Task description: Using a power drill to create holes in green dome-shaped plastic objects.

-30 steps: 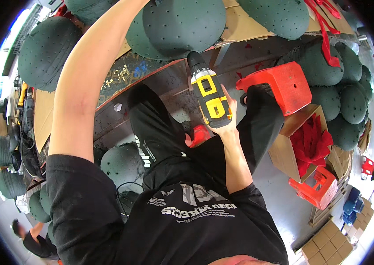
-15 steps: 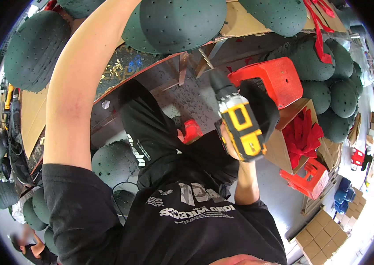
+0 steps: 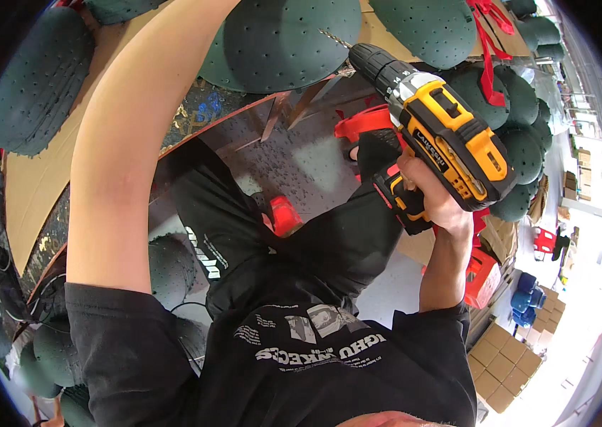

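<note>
My right hand (image 3: 435, 191) is wrapped round the grip of a yellow and black cordless drill (image 3: 452, 135). The drill's thin bit (image 3: 334, 38) points up and left, over the edge of a dark green domed disc (image 3: 290, 43) dotted with small holes. This disc lies on the bench at the top of the view. Across the left side my left arm reaches up toward the same disc, and its hand is hidden beyond the upper edge. Another holed green disc (image 3: 429, 28) sits to the right, with a red strap (image 3: 489, 64) hanging beside it.
A stack of green discs (image 3: 43, 82) stands at the left on cardboard (image 3: 38, 206). More discs (image 3: 521, 153) are piled at the right. Red plastic stools (image 3: 482, 277) stand near my legs. Dark scraps litter the floor (image 3: 294, 171) under the bench. Cardboard boxes (image 3: 506, 363) are stacked at lower right.
My right hand has raised the drill up and to the right, bringing the bit from below the bench edge to the middle disc. My left arm has barely moved.
</note>
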### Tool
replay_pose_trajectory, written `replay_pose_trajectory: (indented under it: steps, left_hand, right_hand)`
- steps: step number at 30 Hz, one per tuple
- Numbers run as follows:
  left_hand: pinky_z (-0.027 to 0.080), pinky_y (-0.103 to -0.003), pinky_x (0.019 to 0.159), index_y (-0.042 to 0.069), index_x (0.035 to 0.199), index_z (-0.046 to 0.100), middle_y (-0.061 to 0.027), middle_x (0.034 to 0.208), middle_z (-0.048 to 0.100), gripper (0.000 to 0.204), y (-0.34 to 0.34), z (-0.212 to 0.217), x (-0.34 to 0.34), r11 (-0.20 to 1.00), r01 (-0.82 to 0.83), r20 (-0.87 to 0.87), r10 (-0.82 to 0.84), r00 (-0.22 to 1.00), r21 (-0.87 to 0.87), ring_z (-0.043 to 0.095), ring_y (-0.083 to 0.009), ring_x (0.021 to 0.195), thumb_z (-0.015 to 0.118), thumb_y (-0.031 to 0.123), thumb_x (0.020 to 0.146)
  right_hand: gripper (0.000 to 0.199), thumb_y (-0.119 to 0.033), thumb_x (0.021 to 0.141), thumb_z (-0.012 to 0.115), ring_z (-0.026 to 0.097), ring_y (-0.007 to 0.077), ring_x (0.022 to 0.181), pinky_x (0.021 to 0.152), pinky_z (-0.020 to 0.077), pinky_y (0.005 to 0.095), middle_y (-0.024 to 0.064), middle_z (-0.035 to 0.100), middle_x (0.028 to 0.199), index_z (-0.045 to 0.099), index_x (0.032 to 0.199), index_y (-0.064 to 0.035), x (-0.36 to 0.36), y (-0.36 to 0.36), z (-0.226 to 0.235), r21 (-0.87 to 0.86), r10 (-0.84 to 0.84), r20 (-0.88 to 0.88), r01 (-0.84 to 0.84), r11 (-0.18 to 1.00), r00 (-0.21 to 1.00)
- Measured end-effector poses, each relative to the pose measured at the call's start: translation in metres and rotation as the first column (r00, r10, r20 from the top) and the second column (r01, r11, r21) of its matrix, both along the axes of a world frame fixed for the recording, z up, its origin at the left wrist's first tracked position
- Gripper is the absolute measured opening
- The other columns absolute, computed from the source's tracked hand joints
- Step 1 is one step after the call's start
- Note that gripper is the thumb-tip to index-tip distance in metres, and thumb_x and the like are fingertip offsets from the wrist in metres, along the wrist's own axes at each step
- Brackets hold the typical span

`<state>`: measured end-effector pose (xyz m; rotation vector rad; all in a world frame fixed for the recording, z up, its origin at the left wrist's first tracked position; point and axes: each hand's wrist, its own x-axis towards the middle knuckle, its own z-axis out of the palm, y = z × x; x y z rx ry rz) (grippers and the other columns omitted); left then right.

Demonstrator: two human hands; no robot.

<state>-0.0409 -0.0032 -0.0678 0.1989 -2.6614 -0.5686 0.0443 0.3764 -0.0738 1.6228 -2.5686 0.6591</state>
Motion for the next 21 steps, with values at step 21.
replay_pose_trajectory:
  steps: [21]
  left_hand:
    - [0.049,-0.049,0.095,0.002,0.106,0.072,-0.0228,0.115,0.068,0.039,0.002,-0.002,-0.002,0.999,0.03,-0.002,-0.03,1.0,-0.041,0.063,-0.0395,0.11,0.051,0.03,0.088]
  right_hand:
    - [0.013,-0.001,0.076,0.073,0.067,0.0166,0.071,0.065,0.0548,0.027,0.0077,0.069,0.092,0.073,0.089,-0.0056,0.005,-0.008,0.018,0.045,-0.099,0.188,0.093,0.995,0.977]
